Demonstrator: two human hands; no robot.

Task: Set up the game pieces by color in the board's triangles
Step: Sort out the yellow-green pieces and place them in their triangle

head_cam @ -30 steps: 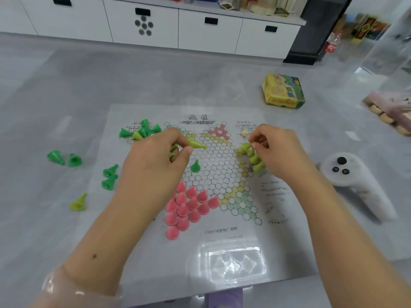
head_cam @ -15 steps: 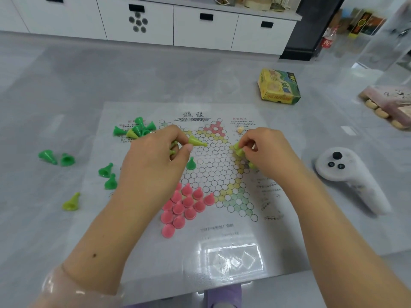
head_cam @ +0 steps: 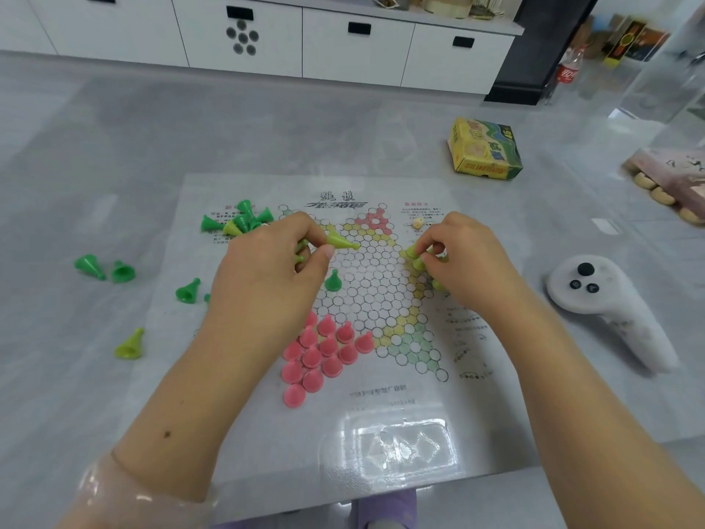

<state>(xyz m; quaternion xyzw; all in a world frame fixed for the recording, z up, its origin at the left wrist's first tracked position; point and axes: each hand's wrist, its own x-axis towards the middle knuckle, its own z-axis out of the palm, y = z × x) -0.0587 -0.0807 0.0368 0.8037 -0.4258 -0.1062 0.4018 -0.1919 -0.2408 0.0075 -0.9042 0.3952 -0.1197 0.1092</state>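
— What's each hand doing?
— The left hand [head_cam: 274, 273] pinches a yellow-green piece [head_cam: 340, 241]; the right hand [head_cam: 465, 261] pinches another at the board's [head_cam: 267, 433] right triangle.
— The counts?
— About twelve pink pieces [head_cam: 324, 355] fill the near triangle; four green pieces [head_cam: 89, 266] lie on the table left of the board.

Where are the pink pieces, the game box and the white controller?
pink pieces [head_cam: 320, 353]: head view, middle of the cluster.
game box [head_cam: 484, 148]: head view, top face.
white controller [head_cam: 595, 295]: head view, upper body below the buttons.
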